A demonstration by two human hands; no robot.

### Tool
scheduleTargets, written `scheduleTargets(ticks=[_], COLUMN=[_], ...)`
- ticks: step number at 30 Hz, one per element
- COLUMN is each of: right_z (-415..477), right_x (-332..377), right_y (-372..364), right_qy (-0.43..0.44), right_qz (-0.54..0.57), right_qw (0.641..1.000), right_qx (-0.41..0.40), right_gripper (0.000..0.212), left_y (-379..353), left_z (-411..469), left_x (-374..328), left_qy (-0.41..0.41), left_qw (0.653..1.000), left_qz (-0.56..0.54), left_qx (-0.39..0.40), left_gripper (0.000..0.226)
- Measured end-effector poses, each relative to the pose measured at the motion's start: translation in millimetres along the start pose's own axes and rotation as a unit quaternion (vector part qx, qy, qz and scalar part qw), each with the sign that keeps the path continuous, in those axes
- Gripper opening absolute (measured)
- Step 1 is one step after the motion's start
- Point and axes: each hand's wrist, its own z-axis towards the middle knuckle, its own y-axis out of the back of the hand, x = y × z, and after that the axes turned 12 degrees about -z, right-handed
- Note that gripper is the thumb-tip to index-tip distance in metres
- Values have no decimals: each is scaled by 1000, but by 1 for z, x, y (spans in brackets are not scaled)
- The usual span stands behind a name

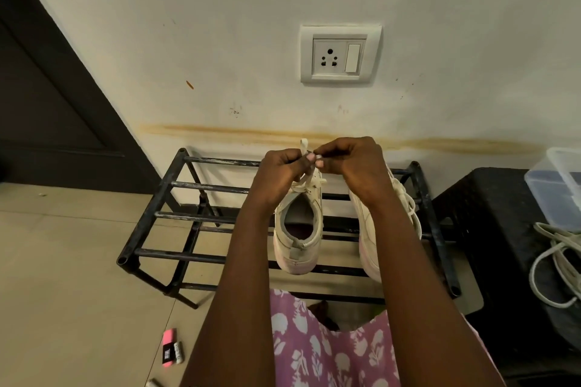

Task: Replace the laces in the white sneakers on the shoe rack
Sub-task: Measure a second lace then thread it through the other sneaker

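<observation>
Black shoe rack against stained wall; left hand and right hand pinch lace above left sneaker, near rack's back edge.

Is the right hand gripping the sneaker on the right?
No: the right hand and the left hand both pinch the lace rising from the left sneaker.

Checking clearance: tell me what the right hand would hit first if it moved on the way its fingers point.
Probably the left hand: the right hand points left along the pinched lace, and their fingertips nearly touch. Depth is unclear.
</observation>
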Motion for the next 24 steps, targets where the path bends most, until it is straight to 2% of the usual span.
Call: scheduleTargets(ticks=[2, 5, 9, 12, 14, 18, 21, 24], right_z=[0, 0, -2, 0, 1, 0, -1, 2], right_x=[0, -3, -8, -11, -10, -7, -9, -10], right_y=[-4, -10, -18, -18, -17, -18, -19, -19], right_qy=[-12, -41, -112, -101, -64, 9, 42, 63], right_qz=[46, 125, 311, 369, 362, 185, 114, 39], right_qw=[999, 991, 943, 924, 929, 982, 992, 997], right_qx=[-16, -30, -31, 13, 42, 33, 16, 14], right_gripper=[15, 21, 24, 25, 26, 20, 24, 27], left_y=[0, 0, -2, -2, -1, 1, 3, 4], left_z=[0, 1, 3, 5, 5, 6, 6, 6], left_x=[1, 3, 6, 9, 9, 9, 12, 14], left_qy=[0, -4, -13, -20, -25, -22, 0, 8], left_qw=[1000, 999, 994, 994, 994, 997, 999, 1000], left_qz=[-22, -52, -104, -98, -103, -75, -46, -23], left_qx=[1, -3, -44, -49, -34, -5, 8, 10], left_gripper=[30, 25, 25, 20, 17, 49, 64, 65])
